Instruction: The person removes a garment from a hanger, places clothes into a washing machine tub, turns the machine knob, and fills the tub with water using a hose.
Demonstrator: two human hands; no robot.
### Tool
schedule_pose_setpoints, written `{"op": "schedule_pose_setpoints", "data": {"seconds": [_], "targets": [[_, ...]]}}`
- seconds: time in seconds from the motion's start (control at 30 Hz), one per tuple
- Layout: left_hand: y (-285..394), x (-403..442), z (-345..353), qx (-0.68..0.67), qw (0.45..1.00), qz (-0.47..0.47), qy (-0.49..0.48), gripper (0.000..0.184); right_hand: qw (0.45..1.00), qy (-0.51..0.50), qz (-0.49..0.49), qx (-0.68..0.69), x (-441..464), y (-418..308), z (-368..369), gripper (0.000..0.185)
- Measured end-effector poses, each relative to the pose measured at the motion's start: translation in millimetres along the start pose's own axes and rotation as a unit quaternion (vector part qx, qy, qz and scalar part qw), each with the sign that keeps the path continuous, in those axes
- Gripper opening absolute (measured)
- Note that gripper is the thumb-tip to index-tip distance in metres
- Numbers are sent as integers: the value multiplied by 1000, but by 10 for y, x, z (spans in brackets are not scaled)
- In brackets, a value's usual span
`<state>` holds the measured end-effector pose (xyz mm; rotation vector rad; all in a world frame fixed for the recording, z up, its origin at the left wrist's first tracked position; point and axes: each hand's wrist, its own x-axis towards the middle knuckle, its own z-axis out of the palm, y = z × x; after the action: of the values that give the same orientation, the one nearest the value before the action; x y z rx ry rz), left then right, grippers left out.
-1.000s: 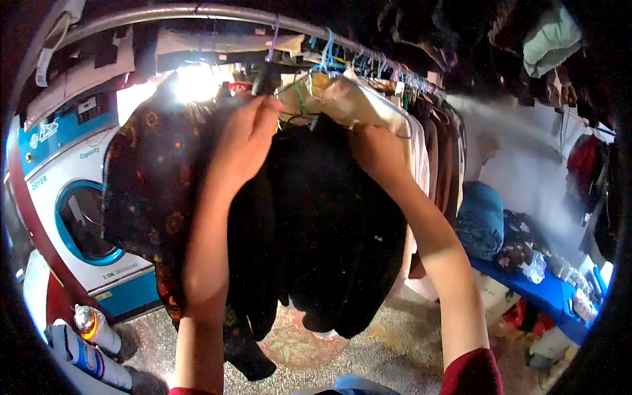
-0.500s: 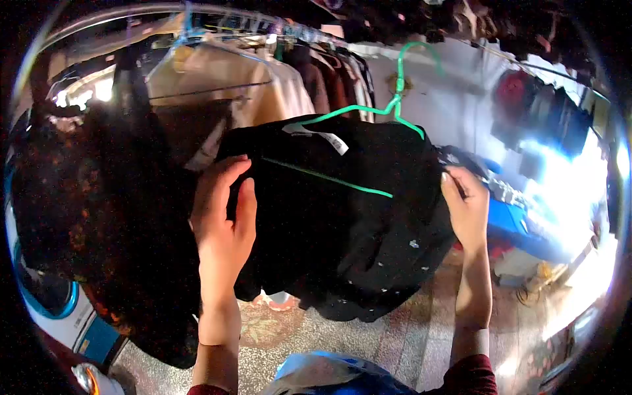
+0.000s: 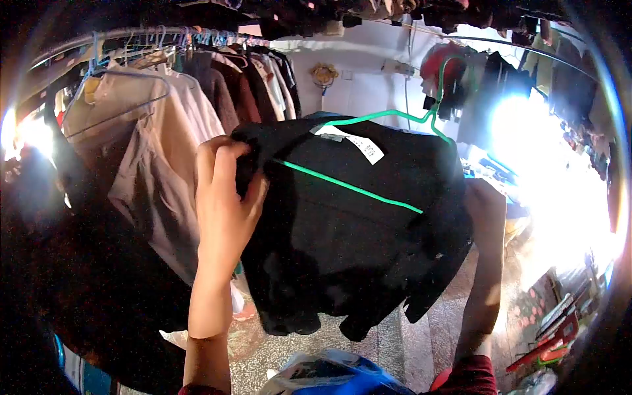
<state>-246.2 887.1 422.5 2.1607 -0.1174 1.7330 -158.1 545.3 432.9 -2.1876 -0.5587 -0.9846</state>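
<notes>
A black garment (image 3: pixel 355 257) hangs on a green hanger (image 3: pixel 388 115) in front of me, held up between both hands. My left hand (image 3: pixel 227 184) is closed on its shoulder at the left. At the opposite shoulder, my right hand (image 3: pixel 484 204) is closed on the cloth, its fingers in shadow. The hanger's hook points up, free of any rail, and its lower bar shows across the garment. A white label (image 3: pixel 359 145) sits at the neckline.
Clothes hang along a metal rail (image 3: pixel 131 36) at the left, with a beige garment (image 3: pixel 155 158) nearest. Dark clothing fills the lower left. More clothes hang at the back right beside a glaring light. Blue-covered material (image 3: pixel 336 375) is at the bottom centre.
The view has swung right, away from the dryer. The black garment on its green hanger has come away from the rail area, and both hands have moved to its shoulders.
</notes>
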Motion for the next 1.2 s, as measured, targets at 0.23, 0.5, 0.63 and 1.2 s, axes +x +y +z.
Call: {"op": "schedule_pose_setpoints", "data": {"seconds": [0.23,0.5,0.63,1.2], "targets": [[180,145,208,-60,994,78,37,21,998,19,6,62,-8,311,-229,14],[305,299,267,-24,994,105,8,19,988,-16,53,147,16,567,-265,20],[298,362,340,-61,993,102,13,16,974,-16,67,216,14,385,-225,18],[-92,998,554,-79,956,133,-250,18,994,-10,-101,-50,531,680,-474,21]]}}
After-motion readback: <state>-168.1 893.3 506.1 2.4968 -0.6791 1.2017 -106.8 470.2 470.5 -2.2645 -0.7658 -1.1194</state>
